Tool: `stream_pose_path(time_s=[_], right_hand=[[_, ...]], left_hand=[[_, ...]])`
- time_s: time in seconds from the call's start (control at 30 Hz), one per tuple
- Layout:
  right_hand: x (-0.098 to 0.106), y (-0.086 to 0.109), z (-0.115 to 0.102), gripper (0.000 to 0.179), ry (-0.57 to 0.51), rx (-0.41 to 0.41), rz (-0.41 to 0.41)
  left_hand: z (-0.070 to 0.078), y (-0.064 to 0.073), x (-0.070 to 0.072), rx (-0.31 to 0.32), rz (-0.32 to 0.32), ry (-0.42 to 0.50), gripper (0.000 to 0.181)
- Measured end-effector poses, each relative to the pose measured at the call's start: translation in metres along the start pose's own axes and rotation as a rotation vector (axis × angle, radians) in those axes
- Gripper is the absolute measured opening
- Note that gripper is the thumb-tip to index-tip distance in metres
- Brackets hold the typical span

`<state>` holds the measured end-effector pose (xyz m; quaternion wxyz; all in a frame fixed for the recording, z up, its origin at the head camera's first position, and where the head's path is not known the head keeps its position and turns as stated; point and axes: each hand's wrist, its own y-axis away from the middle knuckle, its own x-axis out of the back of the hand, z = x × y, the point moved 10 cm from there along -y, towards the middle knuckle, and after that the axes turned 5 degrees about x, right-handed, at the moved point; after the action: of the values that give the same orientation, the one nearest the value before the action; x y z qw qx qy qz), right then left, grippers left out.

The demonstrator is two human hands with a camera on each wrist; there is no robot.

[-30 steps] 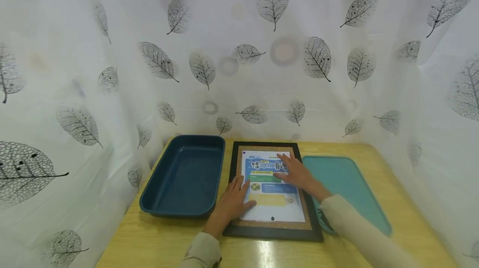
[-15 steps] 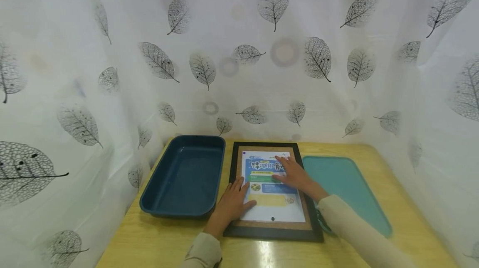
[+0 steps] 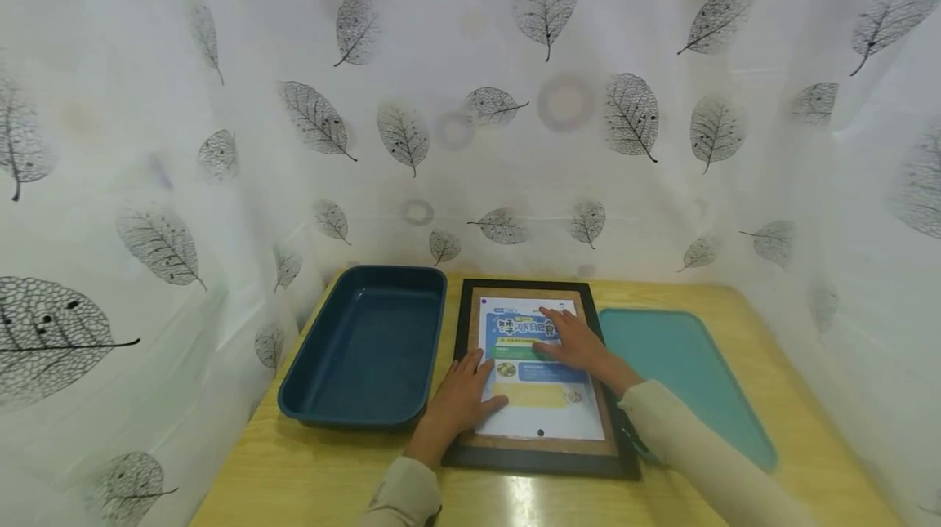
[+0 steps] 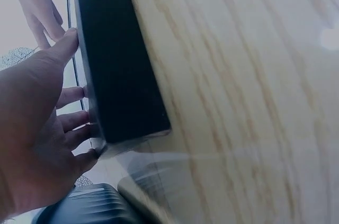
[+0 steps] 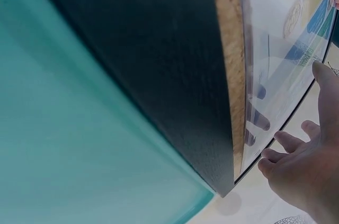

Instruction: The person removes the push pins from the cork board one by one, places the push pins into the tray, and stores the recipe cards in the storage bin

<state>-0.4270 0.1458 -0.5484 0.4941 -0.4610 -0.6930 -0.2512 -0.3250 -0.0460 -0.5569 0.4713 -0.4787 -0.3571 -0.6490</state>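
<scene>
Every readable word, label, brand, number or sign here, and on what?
"减肥": title on the paper sheet; the character before is too blurred, and the right hand partly hides what follows.
Small print above the title and in the coloured bands: too small to read.
Blue pan, turquoise tray, black frame: no text visible.

We're looking into a small curtained-off booth (image 3: 243,61) here! A pale, thin-looking curtain (image 3: 456,163) is hanging beyond the far edge of the worktop (image 3: 309,478), and it's wrapping round past the left and right edges too. Black skeleton leaves (image 3: 634,114) are running all over it, giving things a homely touch. The worktop itself is showing yellowish wood grain, glossy and gleaming toward its near edge. Whether this booth is standing inside a home, an office or a workshop, the curtain is keeping hidden.
</scene>
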Motion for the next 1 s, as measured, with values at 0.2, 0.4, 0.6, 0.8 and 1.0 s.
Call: stream_pose_path(time_s=[0.2, 0.4, 0.6, 0.8, 1.0], right_hand=[[-0.001, -0.007, -0.005, 0.083, -0.039, 0.015, 0.004], [0.0, -0.015, -0.014, 0.08, -0.042, 0.032, -0.012], [-0.004, -0.025, -0.017, 0.079, -0.06, 0.007, -0.035], [-0.006, -0.032, -0.018, 0.076, -0.119, -0.009, -0.035], [-0.006, -0.04, -0.023, 0.071, -0.119, 0.018, -0.016]], left_hand=[[-0.001, -0.002, 0.001, 0.014, -0.011, 0.022, 0.076], [0.001, -0.001, 0.007, 0.012, 0.001, 0.034, 0.076], [0.003, 0.0, 0.008, 0.014, -0.001, 0.041, 0.074], [0.003, 0.0, 0.006, 0.014, 0.0, 0.04, 0.074], [0.002, 0.001, 0.009, 0.027, -0.007, 0.06, 0.074]])
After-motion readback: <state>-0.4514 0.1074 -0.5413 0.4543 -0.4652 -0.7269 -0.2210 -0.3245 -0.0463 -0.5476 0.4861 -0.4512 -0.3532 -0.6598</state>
